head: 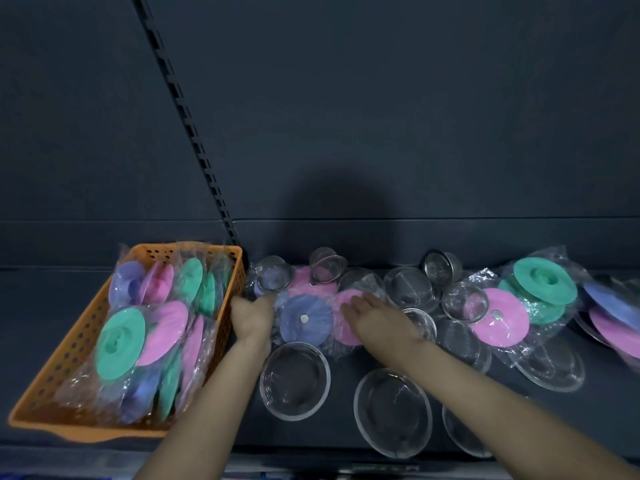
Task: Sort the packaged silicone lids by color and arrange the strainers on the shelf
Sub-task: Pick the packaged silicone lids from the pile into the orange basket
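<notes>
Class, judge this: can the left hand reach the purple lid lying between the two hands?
Probably yes: the left hand sits right beside the purple lid, and nothing lies on top of it.

head-worn view, down onto shelf (346,434)

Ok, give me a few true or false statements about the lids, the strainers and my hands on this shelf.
1. The orange basket holds packaged lids. True.
2. The basket holds only green lids. False: green, pink and purple ones are in it.
3. The right hand rests on a pink packaged lid. True.
4. A purple packaged lid lies between the left hand and the right hand. True.
5. All the strainers sit inside the basket. False: they lie on the shelf, outside it.
</notes>
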{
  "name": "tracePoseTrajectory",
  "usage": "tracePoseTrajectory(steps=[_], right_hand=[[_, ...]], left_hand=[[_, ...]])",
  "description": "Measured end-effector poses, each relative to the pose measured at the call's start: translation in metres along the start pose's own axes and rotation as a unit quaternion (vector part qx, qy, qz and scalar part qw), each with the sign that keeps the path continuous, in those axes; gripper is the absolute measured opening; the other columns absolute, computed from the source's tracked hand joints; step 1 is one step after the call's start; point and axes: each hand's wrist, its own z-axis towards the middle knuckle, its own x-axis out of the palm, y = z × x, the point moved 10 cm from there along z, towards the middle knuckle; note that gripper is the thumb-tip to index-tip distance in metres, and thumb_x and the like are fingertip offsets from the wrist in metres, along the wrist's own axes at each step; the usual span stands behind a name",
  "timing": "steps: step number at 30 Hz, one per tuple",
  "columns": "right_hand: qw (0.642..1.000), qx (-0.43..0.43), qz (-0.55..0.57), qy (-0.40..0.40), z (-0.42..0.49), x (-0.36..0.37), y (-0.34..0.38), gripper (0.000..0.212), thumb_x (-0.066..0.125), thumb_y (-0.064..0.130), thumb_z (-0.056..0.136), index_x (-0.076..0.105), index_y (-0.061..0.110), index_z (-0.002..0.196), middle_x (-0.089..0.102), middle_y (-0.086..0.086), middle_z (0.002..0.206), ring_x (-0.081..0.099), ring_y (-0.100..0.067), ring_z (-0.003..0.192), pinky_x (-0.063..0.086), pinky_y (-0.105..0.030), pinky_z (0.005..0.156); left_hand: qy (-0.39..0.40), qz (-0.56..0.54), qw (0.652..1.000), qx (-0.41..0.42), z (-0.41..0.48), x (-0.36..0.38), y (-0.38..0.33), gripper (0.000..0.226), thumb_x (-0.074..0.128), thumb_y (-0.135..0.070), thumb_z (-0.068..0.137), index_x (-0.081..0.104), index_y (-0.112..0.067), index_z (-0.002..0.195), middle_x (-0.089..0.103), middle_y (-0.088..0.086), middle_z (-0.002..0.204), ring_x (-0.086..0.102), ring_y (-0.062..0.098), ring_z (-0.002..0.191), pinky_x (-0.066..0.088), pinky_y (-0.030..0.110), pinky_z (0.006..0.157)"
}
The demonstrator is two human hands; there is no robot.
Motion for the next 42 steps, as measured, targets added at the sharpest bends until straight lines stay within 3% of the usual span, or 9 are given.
tracePoseTrajectory(steps=[6, 9, 11, 14, 19, 25, 30, 38, 42], right_hand=[[0.995, 0.029, 0.097, -0.008, 0.010, -0.005, -0.011, 0.040, 0.047, 0.004, 0.083, 0.048, 0.008, 0.123, 0.053, -0.014, 0.123, 0.047, -0.029, 0.117, 0.045, -0.037, 0.093], [0.993, 0.038, 0.114, -0.001, 0.008, -0.003, -0.013, 0.039, 0.046, 0.009, 0.085, 0.048, 0.008, 0.124, 0.049, -0.013, 0.128, 0.042, -0.028, 0.122, 0.042, -0.037, 0.099], [0.993, 0.039, 0.115, 0.003, 0.004, -0.002, -0.014, 0.041, 0.046, 0.011, 0.087, 0.045, 0.009, 0.129, 0.044, -0.012, 0.134, 0.035, -0.027, 0.129, 0.039, -0.037, 0.103], [0.992, 0.033, 0.118, 0.004, 0.001, -0.003, -0.014, 0.043, 0.045, 0.010, 0.089, 0.041, 0.009, 0.132, 0.040, -0.012, 0.138, 0.031, -0.025, 0.134, 0.035, -0.034, 0.107], [0.990, 0.043, 0.137, 0.002, -0.001, -0.006, -0.015, 0.042, 0.048, 0.016, 0.091, 0.041, 0.007, 0.131, 0.039, -0.011, 0.141, 0.031, -0.023, 0.134, 0.032, -0.030, 0.106], [0.985, 0.069, 0.160, -0.012, -0.004, -0.008, -0.023, 0.042, 0.044, 0.000, 0.086, 0.044, 0.006, 0.128, 0.043, -0.010, 0.134, 0.042, -0.026, 0.125, 0.038, -0.031, 0.098], [0.987, 0.054, 0.149, -0.010, -0.007, -0.008, -0.027, 0.038, 0.048, 0.004, 0.085, 0.046, 0.007, 0.123, 0.042, -0.013, 0.135, 0.042, -0.027, 0.125, 0.040, -0.032, 0.100], [0.996, 0.046, 0.031, 0.066, 0.000, 0.005, -0.011, 0.073, 0.053, 0.018, 0.085, 0.016, 0.015, 0.147, 0.014, -0.017, 0.153, 0.010, -0.042, 0.141, 0.028, -0.056, 0.109], [0.990, 0.045, 0.008, 0.130, 0.001, 0.016, -0.007, 0.086, 0.058, 0.010, 0.080, 0.007, 0.016, 0.149, -0.001, -0.020, 0.155, -0.003, -0.048, 0.141, 0.020, -0.062, 0.110]], left_hand=[[-0.019, -0.128, 0.988, -0.079, 0.002, 0.006, 0.009, 0.019, 0.061, 0.002, 0.074, 0.061, 0.007, 0.092, 0.064, 0.016, 0.082, 0.062, 0.028, 0.069, 0.051, 0.033, 0.062], [0.066, -0.144, 0.980, -0.124, 0.001, 0.022, 0.017, 0.007, 0.057, 0.007, 0.079, 0.058, 0.002, 0.083, 0.056, 0.011, 0.066, 0.053, 0.017, 0.048, 0.042, 0.020, 0.047], [0.146, -0.068, 0.981, -0.111, -0.002, 0.034, 0.017, 0.007, 0.062, 0.006, 0.080, 0.062, -0.001, 0.078, 0.059, 0.012, 0.069, 0.054, 0.017, 0.054, 0.043, 0.023, 0.051], [0.203, 0.001, 0.978, -0.041, -0.011, 0.045, 0.007, 0.018, 0.071, 0.000, 0.078, 0.066, 0.003, 0.095, 0.069, 0.018, 0.094, 0.066, 0.031, 0.085, 0.053, 0.040, 0.080], [0.240, 0.063, 0.967, 0.052, -0.021, 0.062, -0.011, 0.052, 0.081, -0.001, 0.067, 0.054, 0.000, 0.112, 0.067, 0.015, 0.104, 0.066, 0.027, 0.094, 0.055, 0.038, 0.080], [0.158, 0.105, 0.975, 0.115, -0.017, 0.050, -0.028, 0.036, 0.078, -0.001, 0.069, 0.054, -0.016, 0.091, 0.066, 0.007, 0.092, 0.065, 0.024, 0.085, 0.056, 0.042, 0.077], [0.127, 0.120, 0.969, 0.174, -0.017, 0.039, -0.049, 0.029, 0.073, -0.006, 0.077, 0.065, -0.011, 0.105, 0.069, 0.007, 0.095, 0.064, 0.019, 0.082, 0.053, 0.030, 0.067], [0.095, 0.161, 0.938, 0.292, -0.032, 0.022, -0.085, 0.030, 0.069, -0.005, 0.082, 0.067, -0.008, 0.111, 0.069, -0.002, 0.086, 0.065, 0.015, 0.084, 0.050, 0.026, 0.074], [0.067, 0.177, 0.928, 0.321, -0.039, 0.009, -0.094, 0.015, 0.068, -0.003, 0.081, 0.065, -0.017, 0.086, 0.061, -0.017, 0.072, 0.059, 0.006, 0.071, 0.042, 0.014, 0.061]])
